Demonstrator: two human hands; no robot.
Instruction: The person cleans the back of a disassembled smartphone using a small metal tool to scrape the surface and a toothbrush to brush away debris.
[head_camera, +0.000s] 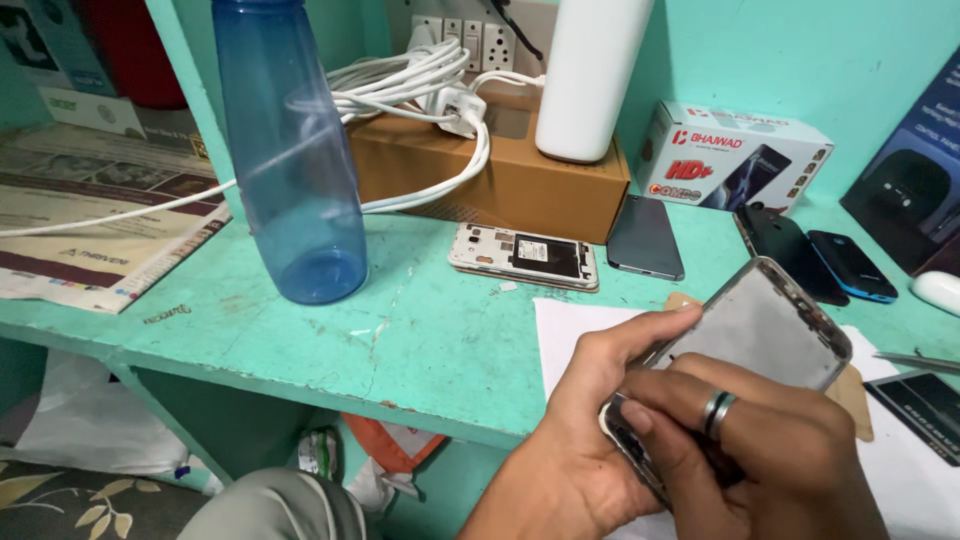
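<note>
The thin silver phone shell with a grey inside (760, 325) is held up over the front edge of the green worktop (420, 340), tilted, above a white sheet of paper (570, 325). The left hand (580, 440) cups it from below, with the thumb pressed along its edge. The right hand (770, 450), which has a ring, is curled on top and pinches the near end of the shell. A good way here, I think, is to hold the shell still with the lower hand and pull softly at one corner, so nothing bends. Behind them lies a white phone with its back open (525, 257), then a dark grey phone (645, 238). A tall blue plastic bottle (290, 150) stands further left, well apart.
</note>
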